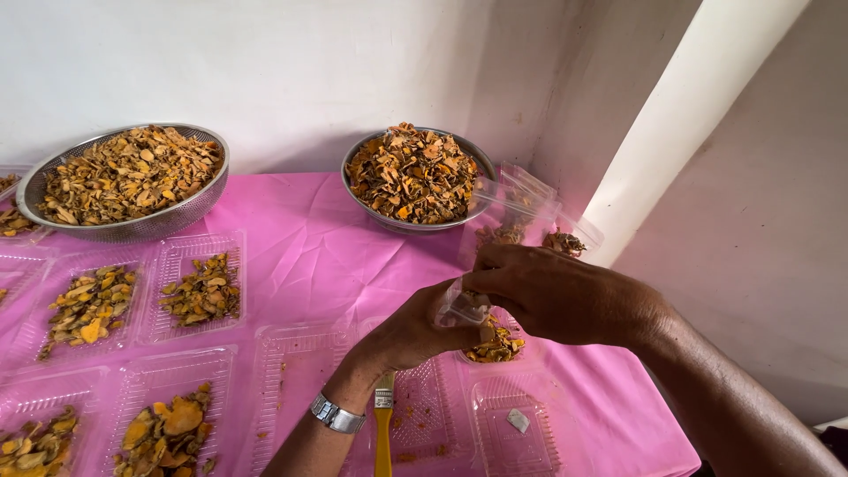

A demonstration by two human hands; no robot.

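A pink cloth (309, 247) covers the table against a white wall. At the far left stands a wide perforated metal bowl (132, 225) heaped with dried orange-yellow slices, and far at the middle a smaller metal bowl (415, 223) is piled with the same. Clear plastic trays lie in rows on the near left: two trays (172, 265) hold thin layers of slices, and nearer ones (168, 424) hold larger yellow pieces. More clear containers (530, 199) with a few slices stand just right of the smaller bowl. Near the middle, the right hand (561, 291) comes in from the right, knuckles up, its fingers curled down around the top of a small clear plastic bag (461, 305). The left hand (415, 331), with a metal watch (336, 413) on its wrist, rises from the near edge and grips the same bag from below and the left, so the bag sits pinched between both hands, touching each. Just beneath the hands, a little to the right, a small clear tub (496, 346) holds orange slices. An open empty tray (512, 428) lies nearer, with a small white scrap (518, 420) in it. A yellow-handled brush (383, 433) lies beside the left wrist.
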